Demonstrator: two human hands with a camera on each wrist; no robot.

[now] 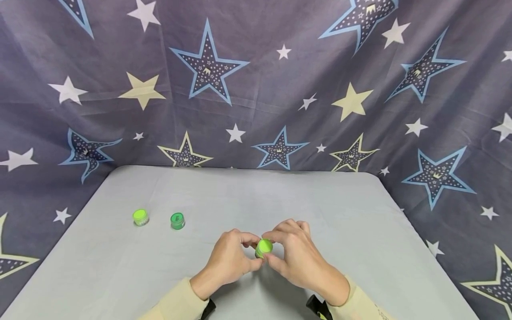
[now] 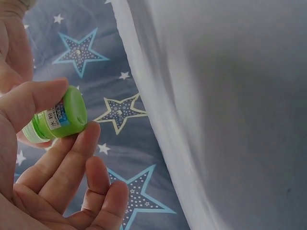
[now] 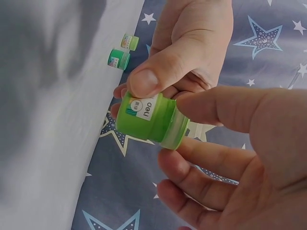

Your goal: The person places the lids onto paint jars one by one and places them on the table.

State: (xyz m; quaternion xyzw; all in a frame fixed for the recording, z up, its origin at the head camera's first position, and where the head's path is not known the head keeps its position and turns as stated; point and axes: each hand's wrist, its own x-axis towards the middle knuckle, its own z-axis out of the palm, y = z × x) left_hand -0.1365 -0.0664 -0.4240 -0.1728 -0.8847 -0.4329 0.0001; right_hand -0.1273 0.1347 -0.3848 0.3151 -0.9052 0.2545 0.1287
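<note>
Between both hands, in front of me, is a small light-green paint jar (image 1: pixel 264 248) with a printed label and a clear lid. My left hand (image 1: pixel 230 258) pinches its labelled body between thumb and fingers, as the left wrist view shows with the jar (image 2: pixel 72 112) tilted. Thumb and forefinger of my right hand (image 1: pixel 298 255) pinch the lid (image 3: pixel 175 128) at the other end in the right wrist view. The remaining right fingers lie loosely curved below it. The jar is held up over the near part of the table.
A second light-green jar (image 1: pixel 140 217) stands on the left of the pale-covered table (image 1: pixel 340 222), with a darker green jar (image 1: pixel 178 221) to its right. Behind and beside the table hangs a dark star-patterned cloth (image 1: pixel 256 89).
</note>
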